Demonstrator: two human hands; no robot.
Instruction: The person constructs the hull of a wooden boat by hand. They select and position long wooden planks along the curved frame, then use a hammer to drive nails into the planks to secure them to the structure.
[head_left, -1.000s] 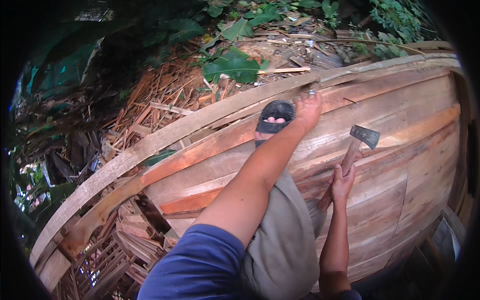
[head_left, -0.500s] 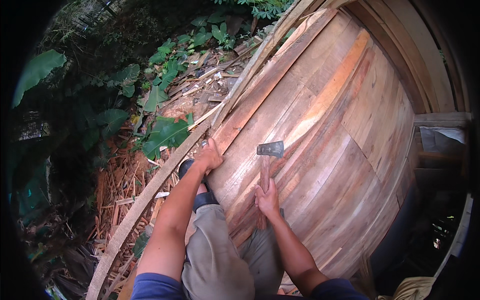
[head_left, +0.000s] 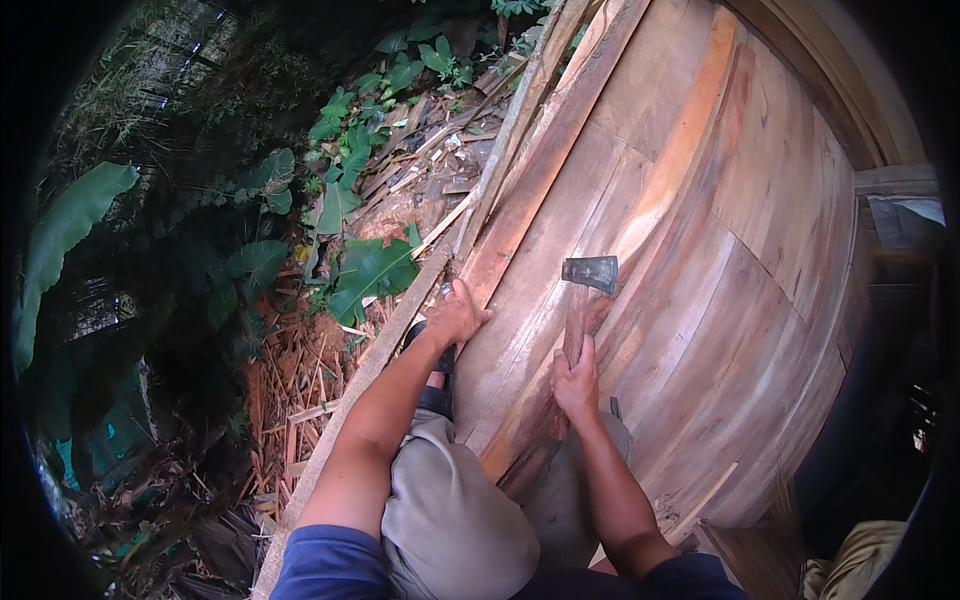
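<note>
My right hand (head_left: 575, 382) is wrapped round the wooden handle of a hatchet (head_left: 577, 325). Its dark steel head points up and away from me, above the planked wooden surface (head_left: 690, 350). To the left, my left hand (head_left: 461, 316) grips the near end of a long reddish-brown plank (head_left: 530, 200), which runs along the left side of the planking. Some of its fingers are hidden behind the wood. Between the two hands, my knees and one dark sandal (head_left: 436, 397) rest by the boards.
A curved timber rail (head_left: 340, 420) borders the planking on the left. Beyond it, wood scraps (head_left: 300, 385) and large green leaves (head_left: 368, 280) cover lower ground. Upright curved timbers (head_left: 830, 80) stand at the far right, and a tan cloth (head_left: 860, 560) lies at the near right.
The view has shifted, so the scene sits farther right and my knees show larger. The hatchet head has tilted slightly clockwise. Both hands keep their holds.
</note>
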